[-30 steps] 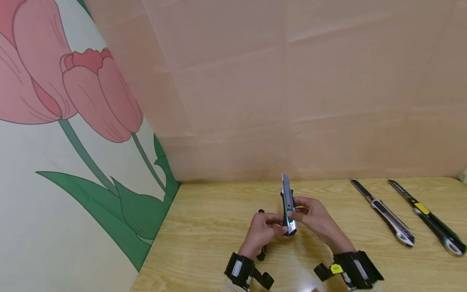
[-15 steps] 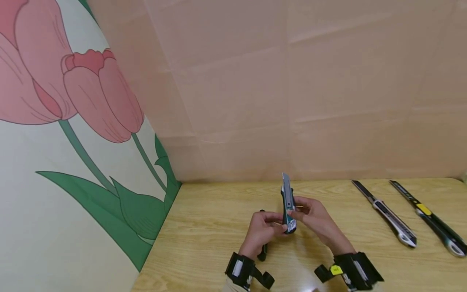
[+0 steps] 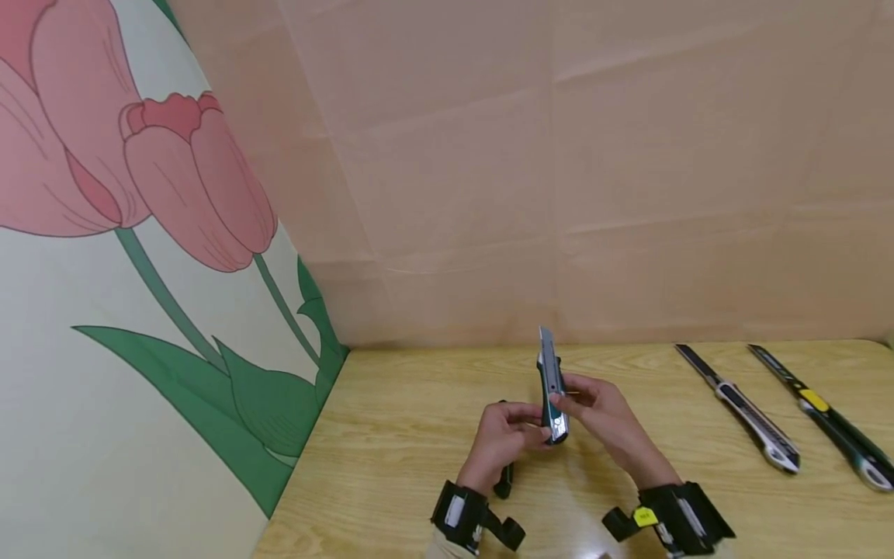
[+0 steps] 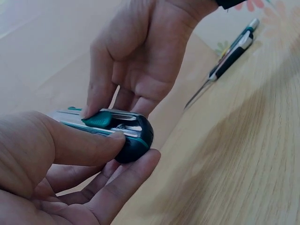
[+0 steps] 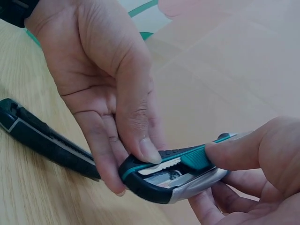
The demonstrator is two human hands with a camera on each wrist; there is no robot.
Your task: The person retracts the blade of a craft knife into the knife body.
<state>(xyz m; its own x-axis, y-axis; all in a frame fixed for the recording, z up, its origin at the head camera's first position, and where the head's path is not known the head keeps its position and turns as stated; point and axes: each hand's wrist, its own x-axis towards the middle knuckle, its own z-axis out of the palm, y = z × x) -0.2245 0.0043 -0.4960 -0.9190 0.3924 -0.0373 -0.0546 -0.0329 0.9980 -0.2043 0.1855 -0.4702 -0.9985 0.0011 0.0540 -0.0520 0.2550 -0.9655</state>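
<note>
A utility knife with a grey and green body is held above the table, its blade pointing up and away in the head view. My left hand grips the butt end between thumb and fingers. Around the middle of the body, my right hand holds it, thumb on the green slider in the right wrist view. The left wrist view shows the slider beside the right thumb's tip. Under my left hand lies a dark-handled knife, partly hidden by the hand.
To the right on the wooden table lie two more utility knives: a grey and black one and a black one with a yellow slider. Brown paper covers the wall behind. A tulip mural is at left.
The utility knife has risen slightly in the head view, and my right thumb has shifted a little up with it. Both hands keep their hold; the other knives lie still.
</note>
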